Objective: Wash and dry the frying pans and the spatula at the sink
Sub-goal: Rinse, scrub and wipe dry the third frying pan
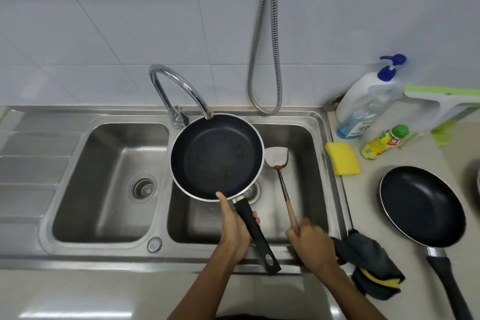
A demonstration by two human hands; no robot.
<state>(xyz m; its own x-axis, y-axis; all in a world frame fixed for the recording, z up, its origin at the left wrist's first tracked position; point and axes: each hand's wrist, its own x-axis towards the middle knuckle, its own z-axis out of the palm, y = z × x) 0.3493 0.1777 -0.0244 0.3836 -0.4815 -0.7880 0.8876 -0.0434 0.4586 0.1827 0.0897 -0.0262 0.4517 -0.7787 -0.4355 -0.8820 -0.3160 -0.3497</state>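
My left hand (235, 228) grips the black handle of a dark frying pan (217, 157), thumb on its rim, holding it over the right basin (309, 189) under the tap spout (181, 91). Small crumbs dot the pan's inside. My right hand (310, 243) holds the wooden handle of a metal spatula (276, 157), whose blade carries a reddish stain and sits in the right basin beside the pan. A second black frying pan (422, 206) lies on the counter at the right, handle toward me.
The left basin (109, 182) and a ribbed drainboard (31, 163) lie to the left. On the right counter are a yellow sponge (342, 158), a soap pump bottle (363, 101), a small yellow bottle (384, 141), and a dark cloth (368, 265). A metal hose (265, 47) hangs on the wall.
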